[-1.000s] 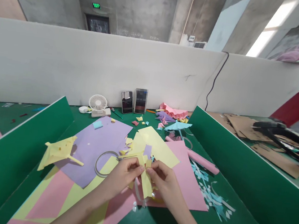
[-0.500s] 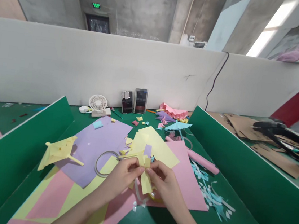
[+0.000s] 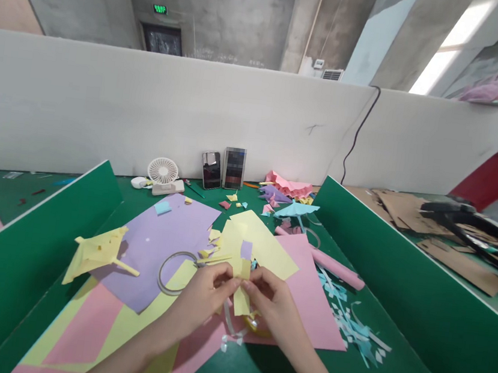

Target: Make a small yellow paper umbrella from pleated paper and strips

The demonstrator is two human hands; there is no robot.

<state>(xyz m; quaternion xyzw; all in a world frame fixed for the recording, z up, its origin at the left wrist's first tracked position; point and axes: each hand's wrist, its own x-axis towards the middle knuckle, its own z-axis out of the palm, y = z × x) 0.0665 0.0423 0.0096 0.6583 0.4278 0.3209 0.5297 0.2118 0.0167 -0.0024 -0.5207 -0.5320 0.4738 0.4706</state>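
Note:
Both hands meet low in the middle of the view, pinching one small folded yellow paper piece (image 3: 241, 294). My left hand (image 3: 203, 297) grips its left edge with thumb and fingers closed. My right hand (image 3: 271, 305) pinches its right edge the same way. The piece hangs between my fingertips above a pink sheet (image 3: 307, 302). A thin ring of clear tape (image 3: 171, 271) lies just left of my left hand on the lilac sheet (image 3: 160, 242). A folded yellow paper figure (image 3: 98, 251) sits further left.
Green divider boards (image 3: 33, 245) (image 3: 393, 271) wall in the green table on both sides. A rolled pink paper tube (image 3: 334, 268) and blue paper scraps (image 3: 350, 326) lie to the right. A small fan (image 3: 163, 171), two phones (image 3: 211, 170) and crumpled papers stand by the white back wall.
The yellow piece between my fingers looks shorter, its lower end drawn up. Both hands have stayed almost in place.

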